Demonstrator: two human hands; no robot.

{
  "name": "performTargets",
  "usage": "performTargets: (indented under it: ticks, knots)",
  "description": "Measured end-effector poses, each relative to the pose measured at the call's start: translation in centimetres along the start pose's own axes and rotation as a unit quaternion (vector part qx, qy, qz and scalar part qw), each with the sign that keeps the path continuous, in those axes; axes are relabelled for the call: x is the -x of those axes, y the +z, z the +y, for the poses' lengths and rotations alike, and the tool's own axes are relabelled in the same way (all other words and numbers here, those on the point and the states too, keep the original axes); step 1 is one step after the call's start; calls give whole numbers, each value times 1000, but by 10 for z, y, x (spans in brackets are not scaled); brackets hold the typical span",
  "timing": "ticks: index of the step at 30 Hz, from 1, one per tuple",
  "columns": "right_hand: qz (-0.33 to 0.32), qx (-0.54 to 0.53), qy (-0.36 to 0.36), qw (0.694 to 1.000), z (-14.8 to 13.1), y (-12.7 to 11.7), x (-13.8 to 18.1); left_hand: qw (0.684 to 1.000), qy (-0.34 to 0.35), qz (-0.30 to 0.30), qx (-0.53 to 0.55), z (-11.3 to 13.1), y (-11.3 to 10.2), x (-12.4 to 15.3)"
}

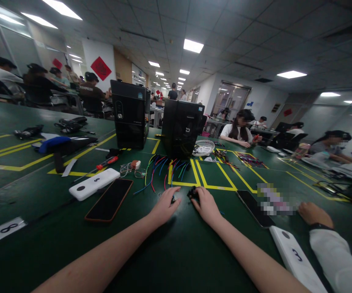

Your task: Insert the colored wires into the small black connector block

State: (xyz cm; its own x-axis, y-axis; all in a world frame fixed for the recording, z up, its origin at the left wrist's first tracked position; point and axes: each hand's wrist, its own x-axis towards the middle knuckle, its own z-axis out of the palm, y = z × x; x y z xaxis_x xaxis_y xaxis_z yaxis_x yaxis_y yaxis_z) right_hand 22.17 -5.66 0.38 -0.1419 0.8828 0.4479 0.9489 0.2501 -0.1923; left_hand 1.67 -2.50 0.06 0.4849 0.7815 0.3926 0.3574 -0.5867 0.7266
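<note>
At the middle of the green table (176, 260), my left hand (164, 206) has its fingers curled, with a small dark piece (172, 199) partly visible by the thumb; its kind is too small to tell. A short gap to the right, my right hand (207, 204) is closed round a small black clump (192, 193), and its fingers cover most of it. A thin blue strand shows by the right wrist. Beyond both hands lie loose coloured wires (154, 175), red, blue and green, in front of two black computer cases (183, 126).
Left of my hands lie a phone (110, 201), a white power bank (94, 184) and a red screwdriver (107, 162). To the right are another phone (254, 208), a second power bank (296, 258) and a co-worker's hand (315, 213). A white basket (203, 147) stands behind.
</note>
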Motion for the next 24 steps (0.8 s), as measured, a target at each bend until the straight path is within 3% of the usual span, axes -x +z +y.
performTargets:
  ticks: [5, 7, 12, 18, 22, 24]
  knots:
    - [55, 82, 135, 986, 69, 17, -44, 1000, -4, -13, 0, 2, -2, 1]
    - [46, 85, 181, 979, 91, 22, -61, 1000, -4, -14, -1, 1, -3, 2]
    - [11, 59, 169, 984, 119, 27, -96, 1000, -1, -25, -11, 0, -3, 2]
    - [8, 50, 141, 989, 116, 33, -113, 999, 3, -27, -36, -1, -2, 1]
    - [74, 55, 96, 991, 80, 43, -125, 996, -3, -58, -63, 2, -1, 2]
    - [38, 32, 29, 998, 56, 51, -134, 995, -2, -75, -71, 3, 0, 3]
